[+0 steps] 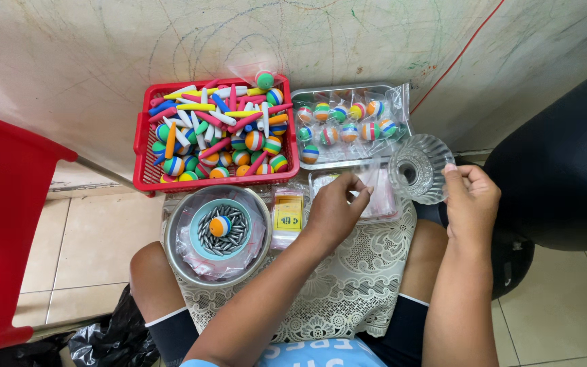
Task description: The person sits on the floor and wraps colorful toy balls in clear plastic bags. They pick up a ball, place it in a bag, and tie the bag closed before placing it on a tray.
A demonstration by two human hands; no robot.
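My left hand (pixel 338 207) pinches the edge of a small clear plastic bag (pixel 377 178) over a stack of similar bags (pixel 382 204) on my lap. My right hand (pixel 470 197) has its fingers curled together at the rim of a ribbed glass bowl (pixel 419 168); whether it grips anything is unclear. Behind them, a metal tray (pixel 348 163) holds several bagged striped foam balls (pixel 348 122). A red basket (pixel 145 178) is full of striped balls and coloured sticks (pixel 222 129).
A steel bowl (pixel 178 261) on my left knee holds a small blue dish of metal weights (pixel 229 234) with one striped ball (pixel 220 225). A yellow packet (pixel 287 214) lies beside it. A lace cloth (pixel 348 285) covers my lap. A red stool (pixel 1 224) stands left, a dark seat (pixel 565 170) right.
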